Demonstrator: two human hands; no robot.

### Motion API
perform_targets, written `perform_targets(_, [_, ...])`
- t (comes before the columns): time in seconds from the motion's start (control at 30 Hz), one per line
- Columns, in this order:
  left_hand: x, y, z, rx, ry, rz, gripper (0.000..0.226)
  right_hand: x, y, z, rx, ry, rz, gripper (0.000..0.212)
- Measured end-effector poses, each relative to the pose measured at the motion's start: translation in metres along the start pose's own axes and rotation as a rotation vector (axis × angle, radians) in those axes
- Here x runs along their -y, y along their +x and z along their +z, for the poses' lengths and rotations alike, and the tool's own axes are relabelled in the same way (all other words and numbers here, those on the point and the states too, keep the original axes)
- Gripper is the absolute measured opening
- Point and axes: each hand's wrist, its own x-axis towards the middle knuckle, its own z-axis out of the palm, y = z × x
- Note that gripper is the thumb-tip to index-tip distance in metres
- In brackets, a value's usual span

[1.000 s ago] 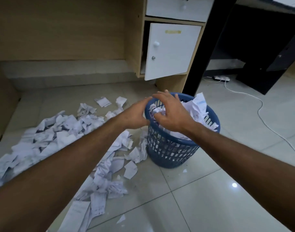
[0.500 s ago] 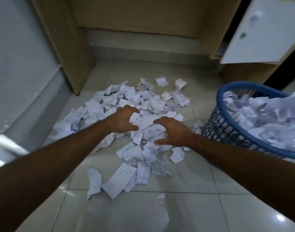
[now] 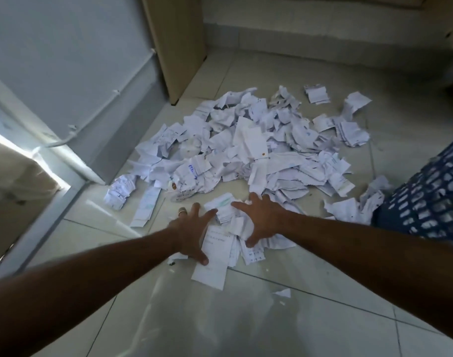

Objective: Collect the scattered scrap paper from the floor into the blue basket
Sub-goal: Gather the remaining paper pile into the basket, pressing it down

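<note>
Your left hand and right hand, fingers spread flat, press the near scrap paper at lower centre, likely to rake it together for the blue basket

White scrap paper, blue lattice-patterned basket, pale glossy floor tiles, beige wooden panel

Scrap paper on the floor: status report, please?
Left hand and right hand open, pressing near scrap paper. Main pile on floor. Blue basket at right. Nothing in the way.
</note>
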Motion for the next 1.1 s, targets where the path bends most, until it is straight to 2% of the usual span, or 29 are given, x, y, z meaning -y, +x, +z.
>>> perform_targets(0.07, [0.004, -0.001, 0.006, -0.087, -0.007, 0.019, 0.131, 0.001, 0.007, -0.002, -0.017, 0.036, -0.038, 0.112])
perform_targets(0.27, [0.009, 0.001, 0.004, -0.142, -0.099, 0.097, 0.097, -0.003, 0.0, -0.009, -0.145, 0.172, -0.094, 0.074])
perform_targets(0.33, [0.005, 0.002, 0.003, -0.169, -0.201, 0.126, 0.073, -0.007, -0.005, -0.016, -0.216, 0.265, -0.135, 0.057])
perform_targets(0.4, [0.002, 0.002, 0.0, -0.237, -0.288, 0.154, 0.039, -0.012, -0.01, -0.025, -0.284, 0.36, -0.168, 0.04])
perform_targets(0.5, [-0.001, -0.001, -0.011, -0.363, -0.369, 0.211, 0.007, -0.017, -0.021, -0.044, -0.385, 0.415, -0.135, 0.038])
perform_targets(0.63, [-0.01, -0.002, -0.039, -0.497, -0.509, 0.259, 0.022, -0.029, -0.04, -0.072, -0.541, 0.563, -0.128, 0.042])
perform_targets(0.73, [-0.021, -0.001, -0.068, -0.563, -0.623, 0.283, 0.02, -0.04, -0.06, -0.101, -0.653, 0.647, -0.085, 0.05])
perform_targets(0.93, [-0.058, -0.02, -0.148, -0.75, -0.696, 0.46, 0.014, -0.076, -0.119, -0.15, -0.874, 0.638, 0.091, 0.05])
perform_targets(1.1, [-0.121, -0.029, -0.216, -0.819, -0.763, 0.589, 0.012, -0.104, -0.206, -0.186, -1.069, 0.577, 0.232, 0.04])
